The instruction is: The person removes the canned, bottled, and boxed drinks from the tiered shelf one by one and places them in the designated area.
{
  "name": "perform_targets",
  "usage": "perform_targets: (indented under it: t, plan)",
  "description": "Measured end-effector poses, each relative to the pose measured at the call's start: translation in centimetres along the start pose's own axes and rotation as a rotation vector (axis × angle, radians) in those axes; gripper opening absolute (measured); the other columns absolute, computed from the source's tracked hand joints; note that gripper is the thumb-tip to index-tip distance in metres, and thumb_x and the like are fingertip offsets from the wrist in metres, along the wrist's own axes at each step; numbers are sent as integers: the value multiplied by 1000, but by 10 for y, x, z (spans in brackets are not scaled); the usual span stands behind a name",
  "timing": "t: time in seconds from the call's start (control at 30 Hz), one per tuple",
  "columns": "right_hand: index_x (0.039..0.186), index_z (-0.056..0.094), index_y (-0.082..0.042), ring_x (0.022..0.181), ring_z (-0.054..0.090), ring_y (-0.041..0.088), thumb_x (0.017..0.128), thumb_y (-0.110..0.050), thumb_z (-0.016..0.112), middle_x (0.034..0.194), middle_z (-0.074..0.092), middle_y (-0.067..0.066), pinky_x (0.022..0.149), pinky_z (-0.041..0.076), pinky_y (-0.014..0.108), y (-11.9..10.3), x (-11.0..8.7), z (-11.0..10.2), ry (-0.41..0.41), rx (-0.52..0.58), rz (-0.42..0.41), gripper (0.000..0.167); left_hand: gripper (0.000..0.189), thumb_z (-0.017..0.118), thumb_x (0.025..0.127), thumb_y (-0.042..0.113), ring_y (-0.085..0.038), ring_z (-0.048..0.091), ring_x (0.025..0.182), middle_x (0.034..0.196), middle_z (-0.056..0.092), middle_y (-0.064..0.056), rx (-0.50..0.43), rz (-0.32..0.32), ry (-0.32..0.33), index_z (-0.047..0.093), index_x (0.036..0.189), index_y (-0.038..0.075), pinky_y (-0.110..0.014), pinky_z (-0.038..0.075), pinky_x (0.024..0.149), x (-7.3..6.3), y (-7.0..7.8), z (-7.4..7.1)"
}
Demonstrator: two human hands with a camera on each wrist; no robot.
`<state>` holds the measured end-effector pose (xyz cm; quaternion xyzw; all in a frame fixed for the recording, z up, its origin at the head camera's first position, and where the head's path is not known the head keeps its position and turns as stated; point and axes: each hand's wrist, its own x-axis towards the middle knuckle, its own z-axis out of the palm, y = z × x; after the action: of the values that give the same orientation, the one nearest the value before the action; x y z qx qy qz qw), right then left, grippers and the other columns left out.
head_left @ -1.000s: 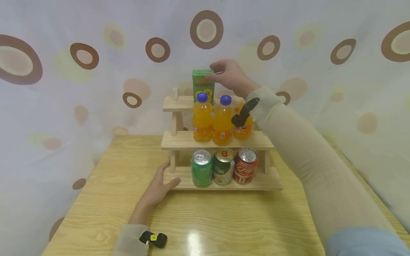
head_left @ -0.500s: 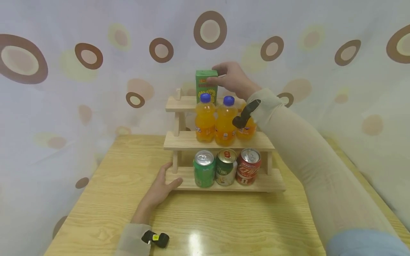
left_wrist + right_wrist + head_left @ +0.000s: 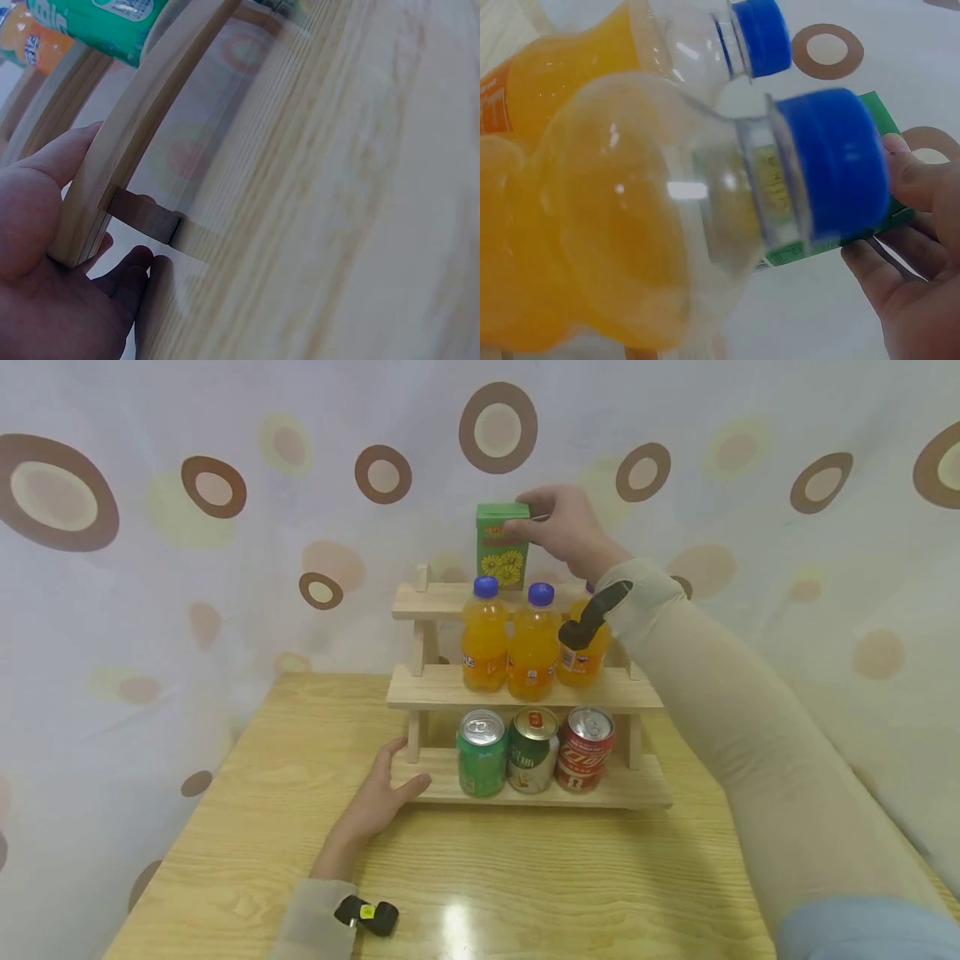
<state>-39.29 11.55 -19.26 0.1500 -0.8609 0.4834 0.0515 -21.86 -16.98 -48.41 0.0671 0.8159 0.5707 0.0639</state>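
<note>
In the head view my right hand (image 3: 566, 527) pinches a green drink carton (image 3: 501, 545) with yellow flowers by its upper right side. The carton is upright above the top shelf of a small three-tier wooden rack (image 3: 441, 783). The right wrist view shows the thumb and fingers on the carton (image 3: 881, 112), partly hidden behind a bottle. My left hand (image 3: 375, 797) grips the left end of the bottom shelf. In the left wrist view its thumb lies on top of the shelf end (image 3: 112, 176), with fingers below.
Orange soda bottles (image 3: 532, 652) with blue caps stand on the middle shelf. On the bottom shelf are a green can (image 3: 482, 760), a green-and-white can (image 3: 533, 760) and a red can (image 3: 584, 756). The rack stands on a wooden table (image 3: 525, 877) before a patterned backdrop (image 3: 315, 410).
My right hand has raised the green carton and moved slightly right, so more of its flower print shows above the bottle caps. The left hand keeps its grip on the rack.
</note>
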Motion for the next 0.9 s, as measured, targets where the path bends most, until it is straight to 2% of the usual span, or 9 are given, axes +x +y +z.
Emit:
perform_targets:
  t: [0.1,0.33,0.6,0.9]
  plan:
    - [141,54,-9,121,57,20,91,-28,73,138,57,6,107,41,36,1,-2,-8,15,9,-8,57,83,67,95,37,-36,10,148,160,17,-16,-22,4,-12,15,156,15,-62,11,114,-1,4,0]
    - [146,49,-13,126,53,20,91,-33,73,142,53,4,111,36,40,2,-8,-30,47,18,-4,63,83,65,97,26,-39,6,148,160,13,-22,-44,-35,-39,11,156,7,-60,8,115,-4,19,-2]
    - [145,50,-11,125,53,22,91,-28,74,144,51,8,109,38,36,5,-15,-55,109,32,-25,62,85,66,95,39,-36,9,148,161,15,-17,-5,-9,-22,13,156,14,-60,10,115,3,3,-2]
    - [143,51,-6,124,53,24,91,-20,73,139,53,11,107,41,34,15,-23,-76,148,99,-37,58,84,67,94,39,-36,13,147,159,20,-17,-17,1,-24,15,156,15,-60,11,115,6,-2,-4]
